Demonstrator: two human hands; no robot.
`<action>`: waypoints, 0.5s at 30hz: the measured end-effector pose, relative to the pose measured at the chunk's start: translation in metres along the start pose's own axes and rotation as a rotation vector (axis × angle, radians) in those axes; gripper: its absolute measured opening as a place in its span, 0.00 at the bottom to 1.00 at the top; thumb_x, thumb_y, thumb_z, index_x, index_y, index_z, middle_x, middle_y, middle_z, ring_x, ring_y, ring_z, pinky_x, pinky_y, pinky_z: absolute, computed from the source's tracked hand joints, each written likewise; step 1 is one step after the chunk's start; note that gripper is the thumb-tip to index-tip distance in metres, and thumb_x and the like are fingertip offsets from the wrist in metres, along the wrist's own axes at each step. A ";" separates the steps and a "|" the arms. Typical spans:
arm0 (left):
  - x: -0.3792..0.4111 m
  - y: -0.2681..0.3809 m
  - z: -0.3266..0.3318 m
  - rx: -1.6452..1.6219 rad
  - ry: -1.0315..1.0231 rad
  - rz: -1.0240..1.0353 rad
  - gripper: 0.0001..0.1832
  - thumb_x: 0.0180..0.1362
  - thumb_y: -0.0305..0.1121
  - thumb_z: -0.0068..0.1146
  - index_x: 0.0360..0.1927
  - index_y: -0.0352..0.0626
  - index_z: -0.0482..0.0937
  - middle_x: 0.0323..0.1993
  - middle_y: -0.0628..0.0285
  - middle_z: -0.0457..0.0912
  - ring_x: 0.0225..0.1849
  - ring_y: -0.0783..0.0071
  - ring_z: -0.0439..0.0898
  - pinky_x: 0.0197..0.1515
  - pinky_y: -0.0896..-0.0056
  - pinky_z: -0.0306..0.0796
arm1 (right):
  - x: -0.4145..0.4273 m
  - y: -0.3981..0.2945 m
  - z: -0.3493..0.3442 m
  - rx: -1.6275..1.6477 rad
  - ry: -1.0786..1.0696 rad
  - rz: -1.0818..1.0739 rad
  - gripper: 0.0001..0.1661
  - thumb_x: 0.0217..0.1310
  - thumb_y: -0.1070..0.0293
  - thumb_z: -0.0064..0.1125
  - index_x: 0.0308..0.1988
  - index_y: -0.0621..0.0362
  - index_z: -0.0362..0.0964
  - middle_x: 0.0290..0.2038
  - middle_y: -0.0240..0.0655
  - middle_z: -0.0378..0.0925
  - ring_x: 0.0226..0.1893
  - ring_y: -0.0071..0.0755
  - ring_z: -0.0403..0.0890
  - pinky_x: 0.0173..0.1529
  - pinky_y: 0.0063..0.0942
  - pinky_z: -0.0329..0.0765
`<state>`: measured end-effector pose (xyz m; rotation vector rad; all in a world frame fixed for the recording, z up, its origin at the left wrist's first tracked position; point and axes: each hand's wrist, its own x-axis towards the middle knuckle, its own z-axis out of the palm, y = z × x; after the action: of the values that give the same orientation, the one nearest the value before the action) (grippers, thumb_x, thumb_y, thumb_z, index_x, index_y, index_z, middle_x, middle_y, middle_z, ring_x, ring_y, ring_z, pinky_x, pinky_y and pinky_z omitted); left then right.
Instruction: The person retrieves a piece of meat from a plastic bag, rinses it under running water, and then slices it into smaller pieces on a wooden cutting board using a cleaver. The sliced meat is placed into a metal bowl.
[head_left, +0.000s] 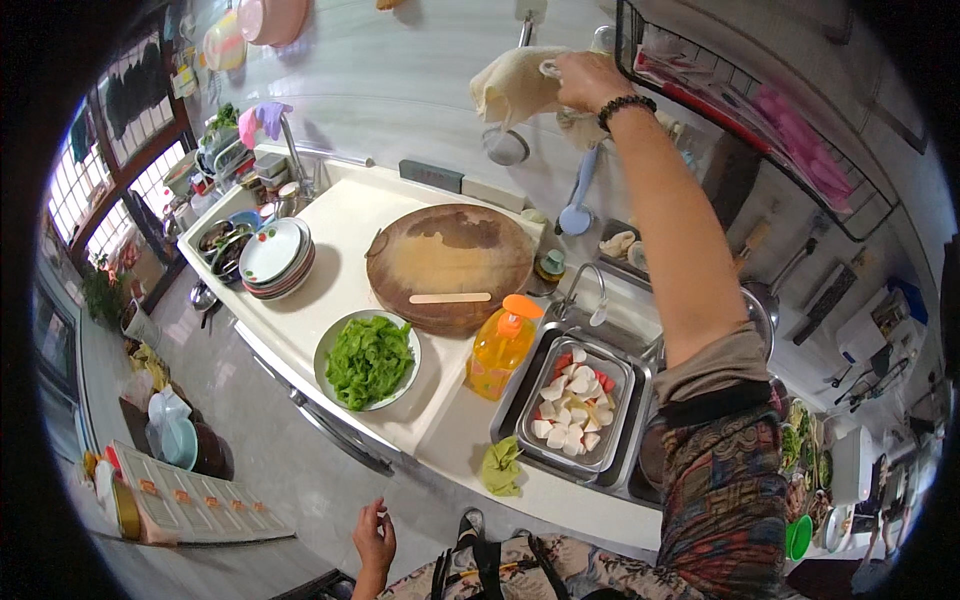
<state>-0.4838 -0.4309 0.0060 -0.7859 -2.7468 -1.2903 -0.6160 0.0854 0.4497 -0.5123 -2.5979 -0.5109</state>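
My right hand (591, 81) is raised to the wall, gripping a cream cloth (514, 84) that hangs beside a wire shelf. Low in front of me my left hand (375, 536) holds nothing, its fingers loosely curled and apart. On the counter lie a round wooden chopping board (450, 255) with a flat wooden stick (450, 298) on it, a bowl of green leaves (369, 361) and an orange pump bottle (501, 349). Cut white and red pieces (574, 405) fill a metal basket in the sink. A crumpled green cloth (501, 466) rests at the counter's front edge.
Stacked plates (274, 255) stand at the counter's left, near bowls of dark food. A wire shelf (750, 112) juts from the wall beside my right arm. A curved faucet (587, 281) rises behind the sink. A ladle and a blue brush (576, 217) hang on the wall.
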 end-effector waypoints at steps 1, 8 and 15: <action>-0.001 0.001 -0.002 -0.003 0.013 -0.006 0.19 0.50 0.19 0.51 0.47 0.44 0.73 0.32 0.59 0.77 0.22 0.70 0.77 0.25 0.70 0.69 | -0.001 -0.003 0.001 -0.040 0.027 -0.012 0.17 0.51 0.66 0.53 0.42 0.58 0.76 0.41 0.44 0.78 0.44 0.47 0.78 0.49 0.38 0.74; -0.002 -0.012 0.001 -0.022 -0.015 -0.025 0.17 0.51 0.20 0.52 0.46 0.43 0.74 0.31 0.59 0.77 0.24 0.70 0.77 0.25 0.71 0.69 | 0.012 -0.018 -0.007 -0.152 0.099 0.095 0.13 0.52 0.70 0.50 0.36 0.57 0.79 0.38 0.45 0.79 0.40 0.49 0.81 0.43 0.41 0.77; 0.009 -0.002 0.017 -0.101 -0.035 -0.001 0.14 0.53 0.20 0.51 0.43 0.42 0.75 0.30 0.57 0.78 0.25 0.69 0.79 0.27 0.72 0.71 | 0.082 0.045 0.010 -0.494 0.204 0.207 0.14 0.54 0.59 0.53 0.35 0.54 0.80 0.49 0.44 0.74 0.49 0.49 0.73 0.52 0.38 0.72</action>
<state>-0.4890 -0.4158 -0.0054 -0.8210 -2.7277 -1.4391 -0.6685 0.1502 0.4933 -0.8277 -2.1858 -1.0795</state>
